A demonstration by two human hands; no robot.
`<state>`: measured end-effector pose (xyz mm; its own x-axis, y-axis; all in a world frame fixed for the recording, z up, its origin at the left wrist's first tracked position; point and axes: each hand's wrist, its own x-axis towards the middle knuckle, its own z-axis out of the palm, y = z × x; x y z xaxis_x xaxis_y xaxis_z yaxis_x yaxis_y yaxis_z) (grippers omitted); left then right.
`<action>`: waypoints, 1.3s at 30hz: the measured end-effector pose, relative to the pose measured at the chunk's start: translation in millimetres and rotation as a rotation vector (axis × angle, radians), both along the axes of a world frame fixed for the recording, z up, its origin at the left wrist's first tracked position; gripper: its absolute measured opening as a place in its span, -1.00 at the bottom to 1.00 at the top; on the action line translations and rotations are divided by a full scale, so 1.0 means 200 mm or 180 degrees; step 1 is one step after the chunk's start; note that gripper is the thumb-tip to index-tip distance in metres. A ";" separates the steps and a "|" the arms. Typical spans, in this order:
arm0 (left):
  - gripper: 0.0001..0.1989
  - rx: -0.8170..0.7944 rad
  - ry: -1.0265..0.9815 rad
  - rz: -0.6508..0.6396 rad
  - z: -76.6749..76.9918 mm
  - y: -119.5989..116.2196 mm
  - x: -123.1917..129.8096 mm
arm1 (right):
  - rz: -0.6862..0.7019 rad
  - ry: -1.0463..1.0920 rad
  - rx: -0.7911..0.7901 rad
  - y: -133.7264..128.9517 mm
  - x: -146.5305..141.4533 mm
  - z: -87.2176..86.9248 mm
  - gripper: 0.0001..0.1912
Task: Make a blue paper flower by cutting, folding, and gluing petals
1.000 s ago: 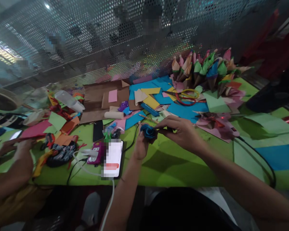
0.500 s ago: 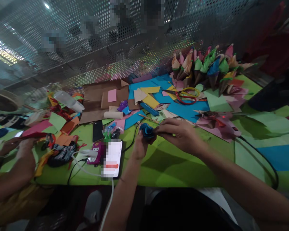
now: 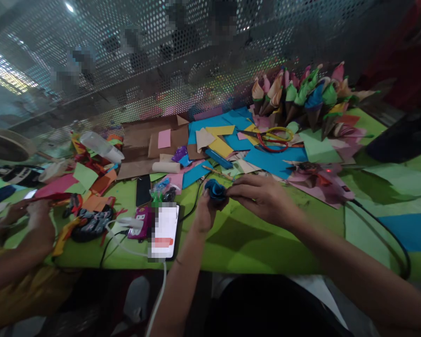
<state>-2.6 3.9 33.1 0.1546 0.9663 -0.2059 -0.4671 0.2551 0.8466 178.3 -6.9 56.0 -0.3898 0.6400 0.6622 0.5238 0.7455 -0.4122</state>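
A dark blue curled paper piece [image 3: 215, 189], like a flower, is held above the green tabletop [image 3: 252, 252]. My left hand [image 3: 206, 213] is closed round its base from the left and below. From the right, the fingers of my right hand [image 3: 257, 194] are pinched together at the piece's edge; whether a part of it lies between those fingertips is hard to see, but they touch it. Just behind my hands lie a pencil-like stick [image 3: 217, 172] and a blue cutter-like tool [image 3: 219, 158]. A phone with a lit screen [image 3: 165, 231] lies left of my left forearm.
Scissors [image 3: 272, 138] and paper sheets [image 3: 273, 160] lie behind. Paper cones [image 3: 314, 105] stand back right. A cable [image 3: 389, 227] curves at the right. Another person's hands [image 3: 38, 217] are at the left, near a patterned pouch [image 3: 93, 222] and a purple power adapter [image 3: 139, 223].
The view has shifted slightly. My hands hold nearly the same pose around the blue paper piece.
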 end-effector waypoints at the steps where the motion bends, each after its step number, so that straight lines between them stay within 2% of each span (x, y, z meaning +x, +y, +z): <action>1: -0.49 0.0002 -0.0009 0.0011 0.00 0.00 0.00 | -0.0041 -0.0048 0.0007 0.00 0.00 0.00 -0.76; 6: -0.55 0.0043 0.0031 0.0034 -0.02 0.00 0.00 | -0.0221 -0.0224 0.0011 0.00 0.00 -0.01 -0.73; 14: -0.42 -0.0007 0.0073 -0.0096 -0.01 -0.01 -0.02 | -0.0056 -0.0226 0.0077 0.00 0.01 0.00 -0.72; 17: -0.43 0.0071 0.0171 -0.0170 0.00 -0.01 -0.02 | -0.0023 -0.0153 -0.0029 0.00 0.01 0.00 -0.73; 22: -0.43 0.0245 0.0325 -0.0222 0.01 -0.01 -0.01 | 0.0043 0.0594 -0.0613 0.00 0.00 0.02 -0.82; 25: -0.40 0.0415 0.0360 -0.0251 -0.01 0.00 -0.01 | -0.0103 0.1124 -0.1161 0.01 -0.01 0.03 -0.90; 27: -0.38 0.0609 0.0384 -0.0237 -0.04 0.01 -0.01 | -0.0114 0.1332 -0.1499 0.01 -0.01 0.03 -0.87; 31: -0.43 0.1036 0.0527 -0.0157 -0.09 0.01 -0.03 | 0.0088 0.1555 -0.2062 0.02 -0.03 0.02 -0.82; 34: -0.43 0.1119 0.0678 -0.0131 -0.11 0.01 -0.05 | 0.0211 0.1651 -0.2367 0.03 -0.04 0.00 -0.78; 39: -0.45 0.1434 0.0820 -0.0146 -0.11 0.01 -0.05 | 0.0238 0.1689 -0.2497 0.03 -0.05 0.01 -0.82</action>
<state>-13.4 5.6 10.9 0.1981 0.9612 0.1919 -0.2260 -0.1457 0.9632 168.9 -1.8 57.6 -0.2195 0.9630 0.1565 0.0863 0.1790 -0.9801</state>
